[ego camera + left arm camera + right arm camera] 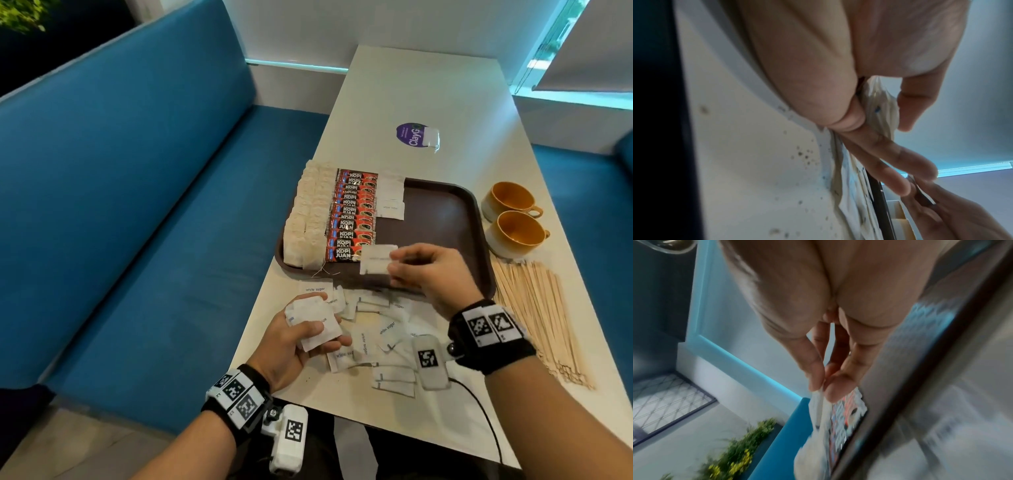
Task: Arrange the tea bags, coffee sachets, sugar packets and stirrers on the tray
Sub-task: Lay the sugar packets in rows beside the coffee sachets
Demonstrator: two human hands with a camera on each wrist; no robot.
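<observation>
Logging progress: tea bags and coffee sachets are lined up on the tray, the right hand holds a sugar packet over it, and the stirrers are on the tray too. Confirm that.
Wrong on the stirrers: the head view shows them on the table right of the tray. Tea bags, coffee sachets and the right hand pinching a sugar packet are as stated.

You had soft, even indoor light over the table (428,102) in the head view, with a cool teal glow coming from the window strip (548,51) at the upper right. The upper left corner was dark. Shadows under your hands were faint, and the dark tray (442,219) carried a dull sheen. Straight edges bowed toward the frame borders, as wide lenses do. Your left wrist view was soft, the palm (818,56) close and out of focus. Your right wrist view was smeared by motion blur, worst at the lower right.
</observation>
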